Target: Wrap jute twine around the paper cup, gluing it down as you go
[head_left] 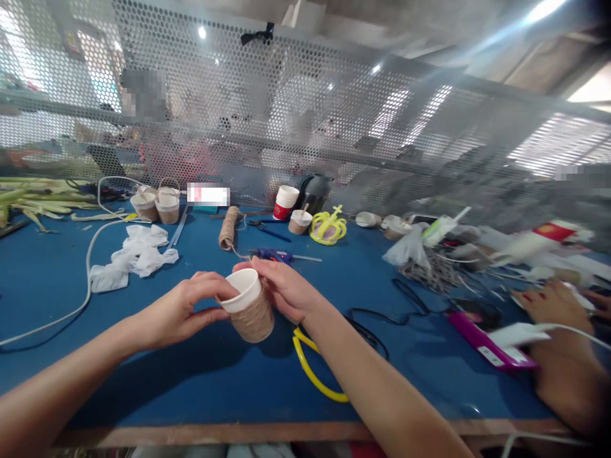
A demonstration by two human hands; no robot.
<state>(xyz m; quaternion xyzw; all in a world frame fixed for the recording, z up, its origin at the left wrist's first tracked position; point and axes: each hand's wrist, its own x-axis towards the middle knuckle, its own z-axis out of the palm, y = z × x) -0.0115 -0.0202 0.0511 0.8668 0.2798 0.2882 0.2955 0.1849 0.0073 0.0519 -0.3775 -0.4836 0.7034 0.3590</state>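
A white paper cup [251, 312] wrapped in brown twine is tilted above the blue table, its open mouth toward the upper left. My left hand [198, 302] grips its rim, fingers inside and thumb outside. Against the cup's right side is my right hand [284, 286], closed, with some fingertips hidden behind the cup. A strand of twine runs from the spool of twine [229, 229] to the fingers of my right hand. Just beyond the hands lies a blue glue gun [274, 255] with a clear stick in it.
White crumpled pieces [138, 254] and a white cable [89, 267] lie left. Twine-wrapped cups [168, 207], red-and-white cups [285, 203] and a yellow crown-shaped piece [328, 228] stand behind. A yellow tube [315, 372] lies near my right forearm. Another person's hand [548, 305] is at right.
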